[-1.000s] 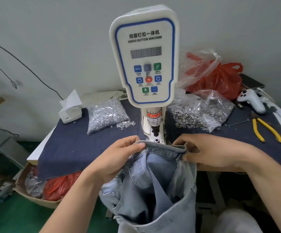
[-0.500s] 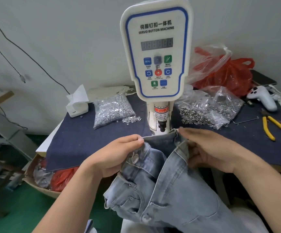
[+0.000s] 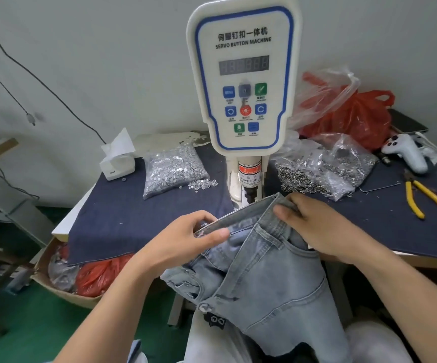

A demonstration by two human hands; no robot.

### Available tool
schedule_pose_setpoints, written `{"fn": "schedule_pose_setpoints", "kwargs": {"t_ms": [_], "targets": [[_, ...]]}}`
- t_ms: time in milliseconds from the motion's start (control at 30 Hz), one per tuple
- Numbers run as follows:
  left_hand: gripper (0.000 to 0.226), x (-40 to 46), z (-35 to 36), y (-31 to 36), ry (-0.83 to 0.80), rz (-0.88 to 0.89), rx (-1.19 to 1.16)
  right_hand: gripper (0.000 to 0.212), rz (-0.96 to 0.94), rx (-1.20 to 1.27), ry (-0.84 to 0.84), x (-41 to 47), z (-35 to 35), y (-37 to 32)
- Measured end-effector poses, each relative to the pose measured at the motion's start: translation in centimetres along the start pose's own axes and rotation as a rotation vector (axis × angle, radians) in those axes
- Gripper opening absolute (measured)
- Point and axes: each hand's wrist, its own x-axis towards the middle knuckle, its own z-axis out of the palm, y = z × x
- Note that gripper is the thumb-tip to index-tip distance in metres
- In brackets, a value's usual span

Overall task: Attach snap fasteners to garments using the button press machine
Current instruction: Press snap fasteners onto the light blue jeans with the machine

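- Jeans [image 3: 269,271] hang in front of the table [image 3: 138,221], waistband [image 3: 246,214] stretched just below the press [image 3: 243,82].
- Left hand [image 3: 186,239] pinches the waistband's left end between thumb and curled fingers.
- Right hand [image 3: 314,226] grips the right end, fingers folded over the band.
- Fastener bags [image 3: 172,171] flank the press; pliers [image 3: 426,197] lie far right.

The jeans [image 3: 269,260] are seen to be of pale, washed denim, matt and faintly ribbed. The table [image 3: 123,221] is covered with dark, matt blue cloth. The button machine [image 3: 242,82] is cased in smooth, glossy white plastic. Shiny metal fasteners are held in crinkled clear plastic bags [image 3: 172,169]. The pliers [image 3: 426,197] are fitted with yellow plastic-looking grips. A glossy red plastic bag [image 3: 356,116] is crumpled behind.
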Motion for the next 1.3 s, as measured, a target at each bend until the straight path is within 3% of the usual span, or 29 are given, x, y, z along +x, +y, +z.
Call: {"fn": "schedule_pose_setpoints", "kwargs": {"t_ms": [67, 167, 233, 333, 500, 600, 667, 733, 800, 900, 1000, 1100, 1167, 1233, 1300], "targets": [[0.059, -0.6, 1.0, 0.1, 0.028, 0.06, 0.07, 0.033, 0.014, 0.115, 0.021, 0.0, 0.2, -0.5], [0.079, -1.2, 3.6, 1.0, 0.101, 0.212, 0.033, 0.039, -0.025, 0.329, -0.076, -0.2, -0.1, -1.9], [0.069, -0.8, 5.0, 1.7, 0.181, 0.274, -0.036, 0.042, -0.083, 0.301, -0.143, -0.3, 0.3, -2.9], [0.03, 0.2, 5.2, 2.0, 0.193, 0.227, -0.332, 0.046, -0.071, 0.28, -0.156, -0.2, 0.9, -3.3], [0.029, 0.5, 4.5, 1.5, 0.122, 0.144, -0.636, 0.049, -0.085, 0.327, -0.202, -1.4, -0.7, -1.3], [0.035, 0.9, 4.7, 1.5, 0.203, 0.126, -0.54, 0.025, -0.104, 0.375, -0.304, -1.7, -0.2, -0.6], [0.036, 1.0, 5.1, 1.7, 0.198, 0.124, -0.511, 0.026, -0.122, 0.318, -0.277, -2.0, 0.4, -0.3], [0.034, 0.8, 5.5, 1.9, 0.121, 0.122, -0.513, 0.052, -0.228, 0.196, -0.187, -2.0, 0.4, -0.8], [0.037, 0.8, 6.0, 1.9, 0.085, 0.086, -0.463, 0.064, -0.362, 0.087, -0.188, -1.7, 0.3, -1.6], [0.051, 1.1, 6.8, 2.1, 0.015, -0.002, -0.691, 0.06, -0.451, -0.105, -0.219, -1.0, 0.4, -2.1], [0.071, 0.8, 6.6, 2.4, -0.138, -0.06, -1.008, 0.035, -0.504, -0.305, -0.149, -1.3, 0.4, -2.3], [0.087, 0.6, 6.9, 2.7, -0.164, -0.026, -0.915, 0.026, -0.657, -0.427, -0.084, -1.8, 0.2, -2.5], [0.093, 0.6, 7.3, 3.1, -0.138, 0.002, -0.795, 0.024, -0.699, -0.26, -0.126, -2.1, 0.2, -3.0], [0.099, 0.2, 7.6, 3.5, -0.071, 0.045, -0.702, 0.023, -0.608, -0.01, -0.214, -2.5, 0.3, -3.2], [0.083, -0.8, 8.1, 3.1, 0.098, 0.219, -0.516, 0.021, -0.451, 0.183, -0.247, -2.7, 0.0, -3.2]]}}
